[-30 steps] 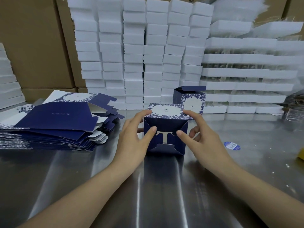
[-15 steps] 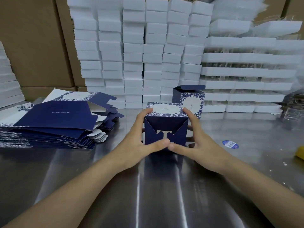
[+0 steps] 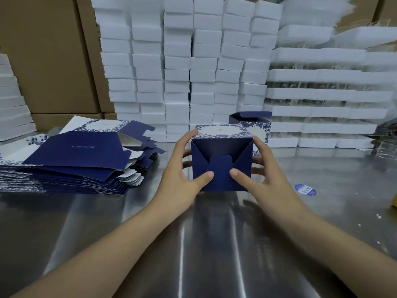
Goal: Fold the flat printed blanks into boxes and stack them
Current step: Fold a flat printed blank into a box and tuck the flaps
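Observation:
A navy box with a white floral panel lies on its side on the steel table, its folded bottom facing me. My left hand grips its left side, thumb pressing the tongue flap. My right hand grips the right side, thumb on the same flap. The bottom flaps are closed, with the tongue flap lying over them. A folded box with its lid flap up stands just behind. A pile of flat printed blanks lies at the left.
Stacks of white foam trays fill the back of the table, with clear-lidded trays to the right. Brown cartons stand behind at the left. A blue round sticker lies right of my right hand.
The last bottom flap has been folded up over the opening, hiding the white gap. Both thumbs moved up onto it and the box shifted slightly towards me.

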{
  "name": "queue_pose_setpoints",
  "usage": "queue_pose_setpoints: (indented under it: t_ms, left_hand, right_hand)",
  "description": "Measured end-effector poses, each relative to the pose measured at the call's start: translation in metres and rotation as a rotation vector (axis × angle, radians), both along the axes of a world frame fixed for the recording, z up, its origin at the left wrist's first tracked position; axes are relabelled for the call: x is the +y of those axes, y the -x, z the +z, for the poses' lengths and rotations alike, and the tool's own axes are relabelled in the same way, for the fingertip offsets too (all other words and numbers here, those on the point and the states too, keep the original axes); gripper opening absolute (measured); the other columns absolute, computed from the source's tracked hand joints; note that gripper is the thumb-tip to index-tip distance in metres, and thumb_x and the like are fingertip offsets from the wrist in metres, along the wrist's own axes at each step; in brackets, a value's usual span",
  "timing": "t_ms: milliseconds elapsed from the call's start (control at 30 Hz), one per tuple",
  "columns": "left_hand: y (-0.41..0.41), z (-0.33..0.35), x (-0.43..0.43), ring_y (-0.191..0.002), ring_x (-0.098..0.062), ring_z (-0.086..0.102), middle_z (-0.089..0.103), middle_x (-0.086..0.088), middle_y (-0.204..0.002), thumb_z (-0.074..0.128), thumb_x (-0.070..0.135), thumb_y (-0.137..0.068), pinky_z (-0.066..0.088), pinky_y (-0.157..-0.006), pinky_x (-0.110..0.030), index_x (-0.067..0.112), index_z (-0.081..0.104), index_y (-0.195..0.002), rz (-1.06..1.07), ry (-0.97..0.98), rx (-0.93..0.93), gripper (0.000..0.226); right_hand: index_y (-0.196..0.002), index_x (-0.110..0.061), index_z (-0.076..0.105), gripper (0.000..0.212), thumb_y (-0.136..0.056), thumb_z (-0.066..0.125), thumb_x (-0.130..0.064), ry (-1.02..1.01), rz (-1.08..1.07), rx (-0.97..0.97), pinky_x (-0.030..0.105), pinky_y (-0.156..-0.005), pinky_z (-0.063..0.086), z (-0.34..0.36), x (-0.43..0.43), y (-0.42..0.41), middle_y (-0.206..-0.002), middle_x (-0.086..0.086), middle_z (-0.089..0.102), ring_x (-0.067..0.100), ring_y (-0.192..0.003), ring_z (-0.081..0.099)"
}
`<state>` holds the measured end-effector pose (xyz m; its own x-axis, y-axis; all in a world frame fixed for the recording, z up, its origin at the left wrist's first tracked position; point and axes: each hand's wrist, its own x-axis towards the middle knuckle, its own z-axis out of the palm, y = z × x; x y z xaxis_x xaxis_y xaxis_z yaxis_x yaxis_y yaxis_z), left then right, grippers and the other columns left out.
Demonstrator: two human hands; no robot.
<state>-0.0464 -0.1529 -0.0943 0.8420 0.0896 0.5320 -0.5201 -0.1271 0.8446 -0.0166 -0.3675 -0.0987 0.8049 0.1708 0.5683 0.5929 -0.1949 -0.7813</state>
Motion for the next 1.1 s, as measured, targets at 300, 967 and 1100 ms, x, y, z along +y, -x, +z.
queue_pose_setpoints:
  t_ms: [300,967,1100]
  left_hand:
    - [0.009,0.006,-0.012,-0.104,0.012,0.058,0.053,0.022,-0.132,0.076,0.011,-0.096,0.064,-0.056,-0.032,0.067,0.047,-0.137,0.071,0.046,-0.026,0.074]
    - [0.013,0.005,-0.014,-0.118,0.004,0.057,0.058,0.018,-0.140,0.077,0.014,-0.092,0.052,-0.086,-0.011,0.057,0.045,-0.144,0.197,-0.116,-0.130,0.074]
    - [0.016,0.005,-0.014,-0.122,0.002,0.056,0.056,0.020,-0.136,0.070,0.026,-0.089,0.043,-0.091,-0.003,0.056,0.047,-0.145,0.171,-0.166,-0.146,0.067]
  right_hand:
    - [-0.131,-0.075,0.040,0.080,-0.093,0.079,-0.017,-0.116,0.008,-0.021,0.017,-0.073,0.059,0.006,0.005,0.009,-0.127,-0.029,0.055,-0.005,-0.105,0.063]
    - [-0.146,-0.059,0.042,0.070,-0.090,0.081,-0.044,-0.163,0.012,0.081,0.024,-0.077,0.062,0.010,0.011,0.019,-0.131,-0.025,0.060,-0.001,-0.103,0.068]
    - [-0.119,-0.060,0.066,0.032,-0.096,0.049,-0.075,-0.330,0.072,0.308,0.026,-0.066,0.062,0.023,0.013,0.022,-0.118,-0.026,0.073,-0.001,-0.099,0.072]
